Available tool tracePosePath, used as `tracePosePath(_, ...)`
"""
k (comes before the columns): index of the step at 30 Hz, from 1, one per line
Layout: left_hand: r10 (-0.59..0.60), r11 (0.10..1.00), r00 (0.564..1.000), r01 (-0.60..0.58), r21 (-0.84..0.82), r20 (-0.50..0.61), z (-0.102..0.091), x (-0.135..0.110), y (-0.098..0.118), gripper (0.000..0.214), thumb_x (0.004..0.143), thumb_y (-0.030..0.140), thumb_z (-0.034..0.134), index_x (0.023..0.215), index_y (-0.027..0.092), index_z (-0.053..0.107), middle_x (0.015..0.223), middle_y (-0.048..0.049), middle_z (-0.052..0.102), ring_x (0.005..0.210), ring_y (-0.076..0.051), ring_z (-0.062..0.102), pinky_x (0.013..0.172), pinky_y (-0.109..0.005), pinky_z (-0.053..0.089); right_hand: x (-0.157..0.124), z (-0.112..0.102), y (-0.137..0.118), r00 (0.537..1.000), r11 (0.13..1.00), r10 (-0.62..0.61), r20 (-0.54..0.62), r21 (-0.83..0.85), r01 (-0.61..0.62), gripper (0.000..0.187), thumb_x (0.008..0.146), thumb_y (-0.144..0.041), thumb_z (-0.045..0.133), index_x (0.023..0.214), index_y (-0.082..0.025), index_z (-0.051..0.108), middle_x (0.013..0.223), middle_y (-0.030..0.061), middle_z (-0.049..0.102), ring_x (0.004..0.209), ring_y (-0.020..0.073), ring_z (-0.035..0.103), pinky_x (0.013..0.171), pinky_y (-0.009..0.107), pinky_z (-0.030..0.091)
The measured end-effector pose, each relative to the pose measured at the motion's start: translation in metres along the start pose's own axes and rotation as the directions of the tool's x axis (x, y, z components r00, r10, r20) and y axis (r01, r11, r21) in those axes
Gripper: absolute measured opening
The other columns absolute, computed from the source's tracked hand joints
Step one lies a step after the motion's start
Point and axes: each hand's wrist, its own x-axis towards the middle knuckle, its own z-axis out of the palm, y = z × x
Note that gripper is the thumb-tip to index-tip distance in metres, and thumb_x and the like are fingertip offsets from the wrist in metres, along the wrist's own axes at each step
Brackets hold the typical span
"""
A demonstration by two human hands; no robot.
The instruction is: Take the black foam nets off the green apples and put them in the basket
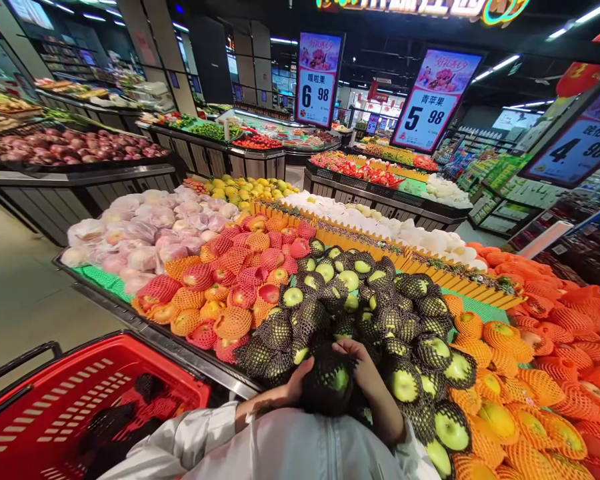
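Between my two hands, close to my body, is a green apple (336, 379) in a black foam net. My left hand (299, 383) grips its left side, the thumb at the top. On the far right side of the same apple, the fingers of my right hand (357, 360) are closed on the net's edge. Around and beyond both hands lies a pile of green apples (405, 383) in black nets. Red apples (243, 293) in pink and orange nets sit to the left of that pile. The underside of the held apple is hidden.
A red shopping basket (35, 393) with dark and red netting inside stands at lower left, beside the stand's metal edge (220, 380). Oranges (495, 417) in orange nets lie at right. A low yellow fence (380, 253) runs behind the apples. Price screens (423, 100) hang above.
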Motion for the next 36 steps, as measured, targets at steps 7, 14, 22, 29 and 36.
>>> tracePosePath(7, -0.015, 0.999, 0.970, 0.003, -0.048, -0.241, -0.004, 0.001, -0.001, 0.076, 0.068, 0.081, 0.066, 0.110, 0.018, 0.075, 0.112, -0.0133, 0.077, 0.131, -0.039, 0.058, 0.114, -0.051, 0.043, -0.025, -0.015, -0.005, 0.980, 0.938, -0.197, 0.023, -0.286, 0.195, 0.060, 0.095, -0.070, 0.043, 0.137, -0.031, 0.060, 0.146, 0.0063, 0.056, 0.137, 0.0262, 0.049, 0.116, 0.045, 0.039)
tracePosePath(14, -0.027, 0.999, 0.989, 0.031, 0.030, -0.142, -0.015, 0.004, -0.011, 0.074, 0.069, 0.070, 0.074, 0.120, 0.017, 0.072, 0.127, -0.0118, 0.072, 0.139, -0.035, 0.050, 0.122, -0.049, 0.034, -0.052, 0.000, -0.034, 0.793, 0.654, -0.588, 0.161, -0.483, 0.583, 0.034, 0.093, -0.044, 0.066, 0.127, -0.041, 0.065, 0.134, 0.0039, 0.064, 0.128, 0.0265, 0.056, 0.110, 0.047, 0.046)
tracePosePath(22, -0.049, 0.998, 0.995, 0.051, 0.023, -0.090, -0.031, 0.004, -0.019, 0.079, 0.073, 0.078, 0.066, 0.125, 0.017, 0.069, 0.130, -0.0148, 0.069, 0.140, -0.035, 0.049, 0.122, -0.052, 0.032, -0.042, 0.001, -0.023, 0.778, 0.538, -0.609, 0.153, -0.642, 0.547, 0.071, 0.074, -0.034, 0.087, 0.137, -0.042, 0.056, 0.132, 0.0061, 0.063, 0.123, 0.0297, 0.059, 0.107, 0.052, 0.049)
tracePosePath(29, -0.002, 0.885, 0.991, 0.062, 0.461, -0.130, -0.044, 0.000, -0.021, 0.078, 0.072, 0.078, 0.069, 0.127, 0.022, 0.066, 0.134, -0.0119, 0.065, 0.135, -0.033, 0.049, 0.120, -0.053, 0.028, -0.042, 0.002, -0.012, 0.856, 0.645, -0.478, 0.197, -0.582, 0.495, 0.089, 0.060, -0.028, 0.091, 0.140, -0.030, 0.051, 0.139, 0.0102, 0.059, 0.129, 0.0312, 0.058, 0.110, 0.046, 0.049)
tracePosePath(36, 0.119, 0.874, 0.992, -0.088, 0.478, -0.035, -0.012, 0.004, -0.008, 0.083, 0.086, 0.071, 0.060, 0.149, 0.023, 0.036, 0.120, -0.0153, 0.066, 0.106, -0.026, 0.063, 0.064, -0.027, 0.045, -0.026, -0.034, -0.034, 0.776, 0.682, -0.604, -0.179, -0.620, 0.388, 0.065, 0.067, -0.034, 0.081, 0.125, -0.024, 0.053, 0.124, 0.0091, 0.065, 0.115, 0.0262, 0.063, 0.105, 0.042, 0.048)
